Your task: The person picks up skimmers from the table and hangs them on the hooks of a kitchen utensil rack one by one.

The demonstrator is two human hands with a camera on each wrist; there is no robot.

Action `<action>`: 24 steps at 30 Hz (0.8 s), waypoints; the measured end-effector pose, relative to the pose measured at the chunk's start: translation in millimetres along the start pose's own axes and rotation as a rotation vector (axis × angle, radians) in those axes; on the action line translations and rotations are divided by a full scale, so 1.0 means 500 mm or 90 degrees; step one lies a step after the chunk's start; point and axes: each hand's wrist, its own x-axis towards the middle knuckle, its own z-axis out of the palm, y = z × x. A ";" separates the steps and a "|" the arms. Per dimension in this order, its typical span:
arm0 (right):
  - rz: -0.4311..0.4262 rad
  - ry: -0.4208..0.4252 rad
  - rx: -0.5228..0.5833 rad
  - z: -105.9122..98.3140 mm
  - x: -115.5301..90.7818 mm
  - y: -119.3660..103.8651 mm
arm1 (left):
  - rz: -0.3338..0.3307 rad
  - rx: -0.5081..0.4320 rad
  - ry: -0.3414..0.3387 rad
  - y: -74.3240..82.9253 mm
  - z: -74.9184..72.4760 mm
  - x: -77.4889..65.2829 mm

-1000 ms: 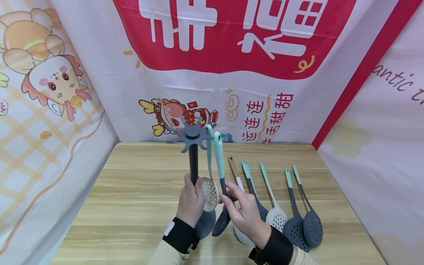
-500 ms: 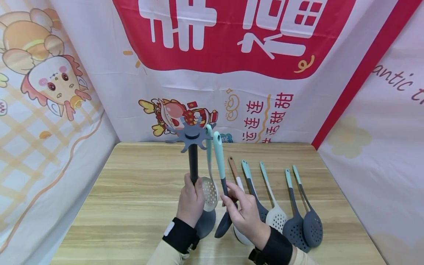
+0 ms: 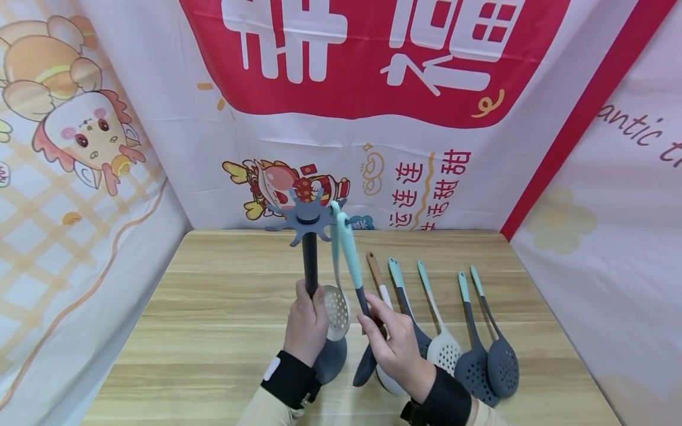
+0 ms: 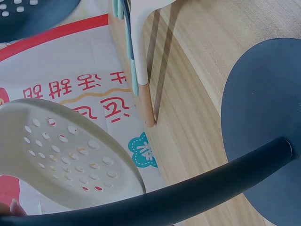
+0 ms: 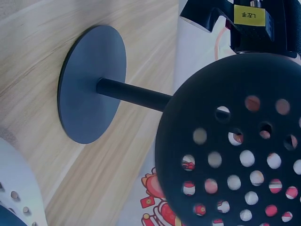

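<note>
My left hand (image 3: 307,325) grips the black pole of a utensil rack (image 3: 310,263), whose hooked grey-blue top stands upright over a round dark base (image 4: 263,103). A cream skimmer (image 3: 337,313) with a teal handle hangs from a hook on the rack's right side. My right hand (image 3: 394,340) pinches the dark shaft of a skimmer (image 3: 348,251), its teal handle up and its holed dark head (image 5: 240,160) down. The handle's top hole is close beside the rack's hooks, tilted left. The fingers of my right hand partly hide the shaft.
On the wooden table (image 3: 213,331), to the right, lie a white utensil with a brown handle (image 3: 375,272), a dark slotted turner (image 3: 407,302), a light skimmer (image 3: 444,349) and two dark skimmers (image 3: 474,367). A printed cloth (image 3: 192,148) hangs behind the table.
The skimmer in my right hand has tilted: its handle top has shifted left toward the rack and its head to the right. My left hand stays on the pole.
</note>
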 end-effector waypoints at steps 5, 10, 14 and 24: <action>-0.002 0.001 0.005 -0.001 -0.002 0.000 | 0.003 0.001 -0.001 0.001 0.000 -0.001; 0.004 -0.004 0.010 0.000 -0.002 -0.001 | 0.003 0.000 -0.001 0.001 0.000 -0.001; 0.011 -0.007 0.017 0.002 -0.001 -0.001 | 0.000 0.000 -0.001 0.001 0.000 -0.002; 0.010 -0.012 0.014 0.006 0.000 0.000 | -0.009 -0.003 -0.008 0.002 0.000 -0.001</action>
